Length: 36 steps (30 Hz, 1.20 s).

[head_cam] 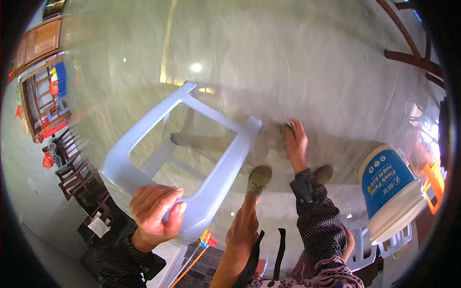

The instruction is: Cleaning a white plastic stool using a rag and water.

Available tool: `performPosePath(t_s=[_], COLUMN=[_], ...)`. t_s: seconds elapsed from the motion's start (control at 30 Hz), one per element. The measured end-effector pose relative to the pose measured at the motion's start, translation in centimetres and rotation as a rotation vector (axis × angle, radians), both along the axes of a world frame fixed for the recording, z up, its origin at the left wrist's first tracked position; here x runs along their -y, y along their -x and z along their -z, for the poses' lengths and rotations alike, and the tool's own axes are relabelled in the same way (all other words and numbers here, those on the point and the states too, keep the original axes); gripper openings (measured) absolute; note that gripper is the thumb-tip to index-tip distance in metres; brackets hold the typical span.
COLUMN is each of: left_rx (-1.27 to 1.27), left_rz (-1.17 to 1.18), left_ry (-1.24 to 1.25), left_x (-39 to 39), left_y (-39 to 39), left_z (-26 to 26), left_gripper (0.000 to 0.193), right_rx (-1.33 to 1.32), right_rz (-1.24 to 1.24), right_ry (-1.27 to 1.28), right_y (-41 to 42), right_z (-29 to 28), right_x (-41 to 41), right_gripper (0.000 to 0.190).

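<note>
My left hand (158, 212) grips the edge of a pale blue plastic stool (223, 169), which is tilted so that its legs and crossbars face away over the smooth grey floor. To the right of the stool, my right hand (297, 144) reaches down close to the floor. Its fingers are curled round a small dark object (290, 127), too hidden to name. A white paint bucket (390, 187) with a blue label bearing writing is at the right, apart from both hands.
Dark wooden chairs (77, 176) line the left side, near a wooden-framed rack (30, 104) with coloured items. An orange plastic chair (433, 187) and pale plastic stools (362, 252) are at the right. My shoe (260, 176) is on the floor between my hands.
</note>
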<state>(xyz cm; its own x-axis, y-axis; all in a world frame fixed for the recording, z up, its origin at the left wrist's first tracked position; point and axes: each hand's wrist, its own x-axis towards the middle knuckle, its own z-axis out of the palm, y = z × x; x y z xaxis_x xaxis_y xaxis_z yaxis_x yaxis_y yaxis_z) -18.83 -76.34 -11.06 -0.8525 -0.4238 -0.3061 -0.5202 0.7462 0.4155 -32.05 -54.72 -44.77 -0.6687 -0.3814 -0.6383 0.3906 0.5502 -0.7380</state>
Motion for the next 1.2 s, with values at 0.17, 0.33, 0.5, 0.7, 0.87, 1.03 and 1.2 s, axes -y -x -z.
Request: performPosePath(t_s=[0.17, 0.33, 0.5, 0.7, 0.87, 1.03, 1.2], left_rx=[-0.019, -0.004, -0.067, 0.019, 0.026, 0.036, 0.062], left_rz=[0.021, 0.006, 0.002, 0.014, 0.035, 0.023, 0.011], left_ry=[-0.017, -0.029, -0.064, -0.002, -0.009, 0.013, 0.023], left_x=[-0.1, 0.1, -1.2, -0.2, -0.4, -0.6, -0.9], left_y=[0.1, 0.6, 0.8, 0.2, 0.9, 0.3, 1.2], left_z=[1.2, 0.9, 4.2, 1.2, 1.5, 2.1, 2.0], left_gripper=[0.019, 0.023, 0.022, 0.022, 0.017, 0.013, 0.016], right_rx=[-0.541, -0.344, -0.293, -0.198, -0.235, -0.34, -0.234], right_rz=[-0.849, -0.797, -0.729, -0.533, -0.65, -0.742, -0.471], right_ry=[0.107, 0.178, -0.224, 0.339, 0.083, 0.016, 0.009], right_y=[-2.1, -1.4, 0.3, -3.0, -1.8, -2.0, -3.8], right_z=[6.0, 6.2, 5.4, -1.6, 5.8, 6.3, 6.1], right_x=[5.5, 7.0, 3.1, 2.8, 5.4, 4.6, 2.1], right_gripper=[0.03, 0.031, 0.036, 0.037, 0.036, 0.031, 0.032])
